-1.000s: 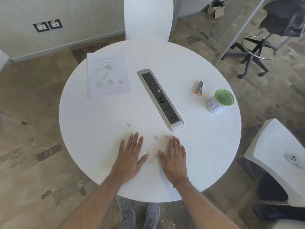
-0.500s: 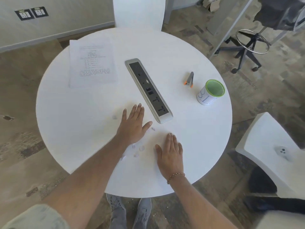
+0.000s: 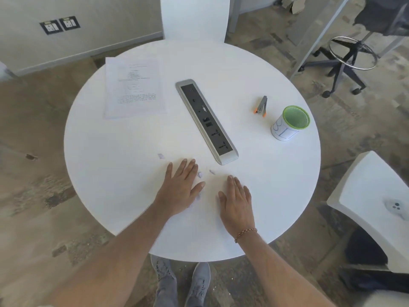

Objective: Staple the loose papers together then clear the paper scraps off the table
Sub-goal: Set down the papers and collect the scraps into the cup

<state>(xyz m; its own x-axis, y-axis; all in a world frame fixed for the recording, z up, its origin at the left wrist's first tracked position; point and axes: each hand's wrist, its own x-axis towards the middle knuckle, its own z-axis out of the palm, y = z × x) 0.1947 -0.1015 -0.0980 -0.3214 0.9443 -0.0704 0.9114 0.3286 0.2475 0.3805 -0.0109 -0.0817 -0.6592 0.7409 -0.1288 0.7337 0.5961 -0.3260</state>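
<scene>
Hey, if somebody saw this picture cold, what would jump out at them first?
Probably the two hands, left hand and right hand, lying flat near the front edge of the round white table, with small paper scraps between them. Next, the long grey power strip running diagonally across the middle, and the green-rimmed cup at the right beside a small stapler.

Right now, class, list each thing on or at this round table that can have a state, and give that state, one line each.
Left hand: open, flat on the table.
Right hand: open, flat on the table.
White printed paper stack: lying flat, far left.
Grey and orange stapler: closed, untouched.
Green-rimmed mesh cup: upright; contents cannot be seen.
Small paper scraps: loose on the round white table, between and beside the hands.
Grey socket strip: nothing plugged in.
</scene>
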